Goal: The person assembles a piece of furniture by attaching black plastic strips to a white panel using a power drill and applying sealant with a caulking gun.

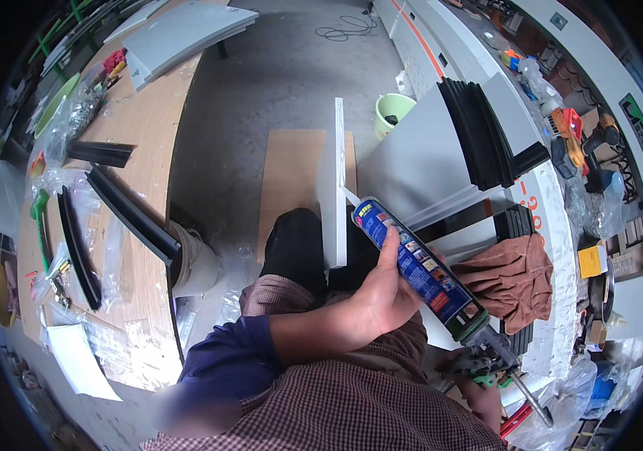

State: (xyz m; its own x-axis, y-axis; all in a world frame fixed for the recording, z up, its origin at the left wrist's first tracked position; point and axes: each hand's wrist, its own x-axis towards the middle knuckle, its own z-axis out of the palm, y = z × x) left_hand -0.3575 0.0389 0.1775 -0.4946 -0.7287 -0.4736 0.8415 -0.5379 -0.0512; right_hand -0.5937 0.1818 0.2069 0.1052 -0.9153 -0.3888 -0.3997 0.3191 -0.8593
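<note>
A caulking gun (479, 342) loaded with a blue sealant tube (419, 263) slants across in front of me. My left hand (390, 295) is wrapped round the tube from below, thumb along its side. Low on the right, my right hand (481, 395) grips the gun's green handle, with part of the fingers hidden behind the gun. The pale nozzle (350, 196) meets, or nearly meets, the narrow upper edge of a white panel (338, 218). This panel stands on edge between my knees, and a thin uneven line runs along its far part.
To the left, a wooden table (148, 139) holds black curved strips (130, 210), plastic bags and stacked grey panels (186, 37). At right, more panels (411, 158) lean below black strips (479, 135) and a brown cloth (509, 282). A green bucket (393, 113) stands ahead.
</note>
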